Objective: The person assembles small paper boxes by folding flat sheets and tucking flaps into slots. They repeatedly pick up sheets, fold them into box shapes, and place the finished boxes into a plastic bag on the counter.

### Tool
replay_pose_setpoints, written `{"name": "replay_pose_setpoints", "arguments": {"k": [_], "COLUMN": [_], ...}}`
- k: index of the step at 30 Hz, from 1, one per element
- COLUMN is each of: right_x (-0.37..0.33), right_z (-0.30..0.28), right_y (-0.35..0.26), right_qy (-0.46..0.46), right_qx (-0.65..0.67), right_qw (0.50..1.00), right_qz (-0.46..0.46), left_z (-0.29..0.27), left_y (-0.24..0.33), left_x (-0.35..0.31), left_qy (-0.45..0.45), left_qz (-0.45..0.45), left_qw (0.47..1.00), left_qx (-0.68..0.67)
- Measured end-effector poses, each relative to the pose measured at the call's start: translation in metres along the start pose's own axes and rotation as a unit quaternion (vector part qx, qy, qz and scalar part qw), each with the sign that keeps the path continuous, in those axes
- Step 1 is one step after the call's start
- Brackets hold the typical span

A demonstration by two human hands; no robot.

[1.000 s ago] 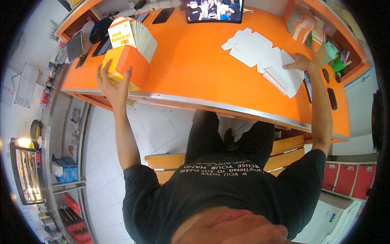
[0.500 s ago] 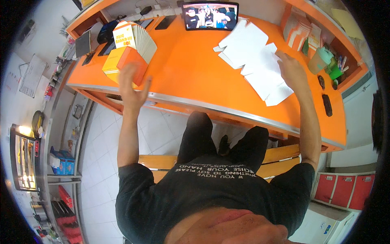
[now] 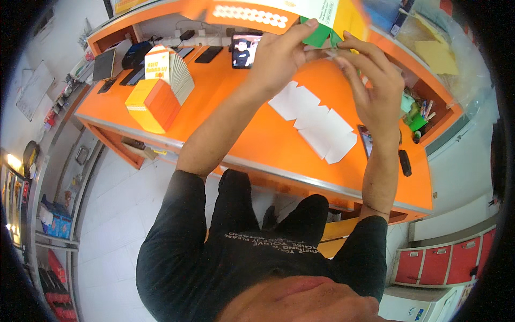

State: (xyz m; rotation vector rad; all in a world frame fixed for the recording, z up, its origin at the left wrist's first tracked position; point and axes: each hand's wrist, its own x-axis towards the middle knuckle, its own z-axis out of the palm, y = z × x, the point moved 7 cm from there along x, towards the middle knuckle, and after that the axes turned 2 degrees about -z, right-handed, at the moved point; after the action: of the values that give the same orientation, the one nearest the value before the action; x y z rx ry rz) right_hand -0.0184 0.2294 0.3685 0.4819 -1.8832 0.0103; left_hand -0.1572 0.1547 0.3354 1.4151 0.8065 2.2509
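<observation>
Up at the top edge, beyond the desk, I hold a printed cardboard box blank (image 3: 308, 11) in orange, white and yellow, with green flaps. Its upper part is cut off by the picture's edge. My left hand (image 3: 281, 59) grips its lower edge, the thumb lying by a green flap. Close beside it, my right hand (image 3: 375, 80) pinches at the flap and the yellow side. Below my hands a white die-cut cardboard blank (image 3: 316, 121) lies flat on the orange desk (image 3: 225, 118). To the left stand an orange-yellow carton (image 3: 155, 104) and a fanned stack of folded cartons (image 3: 179, 75).
A tablet (image 3: 245, 51) showing video stands at the back, partly hidden by my left hand. A phone (image 3: 209, 54) lies near it. On the right are another phone (image 3: 366, 139), a dark narrow object (image 3: 405, 163) and a shelf with a green cup (image 3: 417, 123).
My right hand has lifted a blank off the white pile, and the printed side now shows. My left hand has moved from beside the cartons to grip it. The view has shifted.
</observation>
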Motion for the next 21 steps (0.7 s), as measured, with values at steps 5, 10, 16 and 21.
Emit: {"name": "replay_pose_setpoints", "arguments": {"k": [5, 10, 16, 21], "right_x": [0.019, 0.015, 0.011, 0.007], "right_z": [-0.026, -0.014, 0.014, 0.024], "right_y": [0.029, 0.04, 0.044, 0.05], "right_qy": [0.198, 0.306, 0.287, 0.245], "right_qx": [0.177, 0.2, 0.137, 0.125], "right_qw": [0.956, 0.922, 0.948, 0.961], "right_qz": [0.122, 0.128, 0.003, -0.007], "left_z": [0.009, 0.013, -0.015, -0.034], "left_y": [0.042, 0.048, 0.026, 0.003], "left_x": [0.024, 0.022, 0.032, 0.041], "left_qy": [0.069, 0.029, 0.02, 0.023], "left_qz": [0.203, 0.449, 0.471, 0.452], "left_qw": [0.961, 0.726, 0.632, 0.632], "left_qx": [0.175, 0.52, 0.615, 0.629]}}
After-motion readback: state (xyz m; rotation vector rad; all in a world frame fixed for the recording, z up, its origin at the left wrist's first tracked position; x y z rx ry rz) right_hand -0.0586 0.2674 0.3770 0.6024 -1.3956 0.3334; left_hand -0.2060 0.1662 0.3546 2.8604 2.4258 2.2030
